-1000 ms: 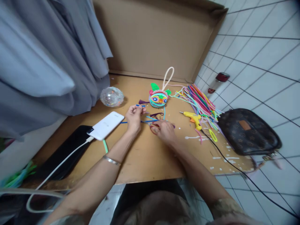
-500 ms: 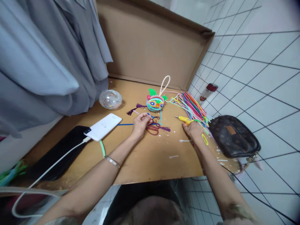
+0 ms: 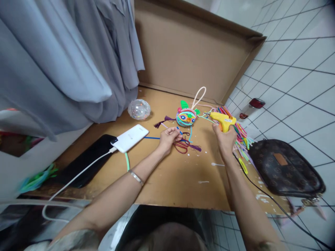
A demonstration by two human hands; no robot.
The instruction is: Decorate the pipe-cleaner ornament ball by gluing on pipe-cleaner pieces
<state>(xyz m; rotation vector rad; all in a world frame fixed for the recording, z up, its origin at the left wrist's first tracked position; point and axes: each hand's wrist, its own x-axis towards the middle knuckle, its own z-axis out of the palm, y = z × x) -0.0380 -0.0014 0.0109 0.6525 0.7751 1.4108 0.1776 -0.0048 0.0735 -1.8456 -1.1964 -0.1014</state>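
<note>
While left hand [image 3: 169, 138] pinches a blue strip [image 3: 179, 130], right hand [image 3: 226, 141] grasps yellow glue gun [image 3: 222, 119], forearms [image 3: 121, 188] outstretched

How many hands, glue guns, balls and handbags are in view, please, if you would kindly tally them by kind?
Hands: 2 (left hand, right hand)
Glue guns: 1 (yellow glue gun, in the right hand)
Balls: 2 (clear ball, decorated ball)
Handbags: 1 (dark brown handbag)
Total: 6

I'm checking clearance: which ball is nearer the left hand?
The colourful ball, just beyond the left hand; the clear ball sits farther off, near the grey cloth.
</note>
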